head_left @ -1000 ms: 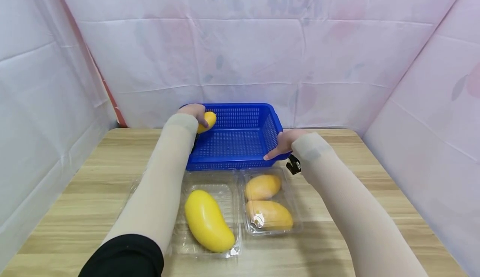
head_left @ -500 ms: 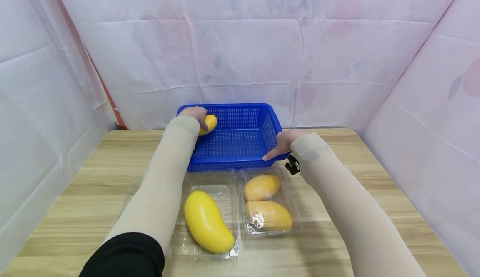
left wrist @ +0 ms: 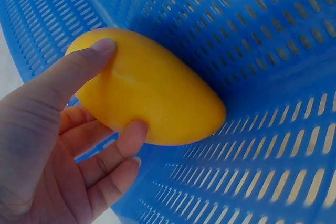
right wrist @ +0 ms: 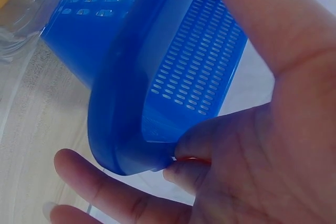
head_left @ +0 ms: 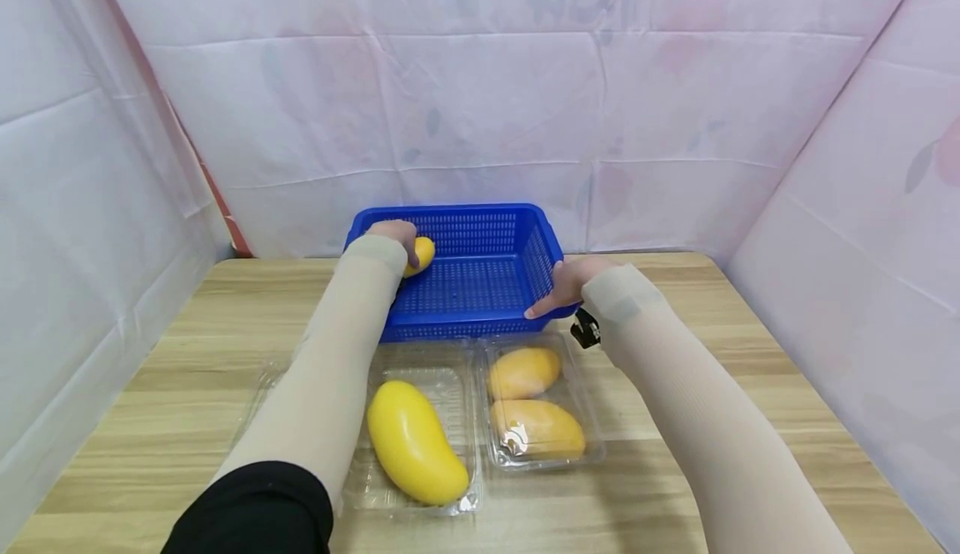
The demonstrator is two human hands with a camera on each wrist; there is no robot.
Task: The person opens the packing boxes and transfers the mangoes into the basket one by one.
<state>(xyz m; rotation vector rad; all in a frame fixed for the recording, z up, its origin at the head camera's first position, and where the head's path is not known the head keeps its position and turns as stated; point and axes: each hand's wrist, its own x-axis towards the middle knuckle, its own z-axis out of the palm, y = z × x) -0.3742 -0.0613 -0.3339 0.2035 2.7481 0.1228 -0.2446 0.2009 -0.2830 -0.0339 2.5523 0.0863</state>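
My left hand [head_left: 394, 232] holds a yellow mango [left wrist: 157, 87] inside the left end of the blue plastic basket [head_left: 457, 322]. In the left wrist view the thumb lies across the mango's top and the fingertips bear on its side, close to the slotted walls. At the basket's right front corner my right hand [head_left: 576, 278] grips the rim, its thumb stretched over the inside. Seen from the right wrist, some fingers [right wrist: 100, 184] extend below and outside the blue rim [right wrist: 113, 114].
A larger yellow mango [head_left: 417, 446] lies in an open clear plastic box [head_left: 450, 361] before the basket. Beside it, a clear box [head_left: 592, 446] contains two orange-yellow mangoes [head_left: 537, 429]. Printed white cloth [head_left: 487, 104] walls the wooden table [head_left: 165, 354] at back and sides.
My left hand has moved slightly down and to the right with the mango, deeper into the basket. The right hand stays at the rim.
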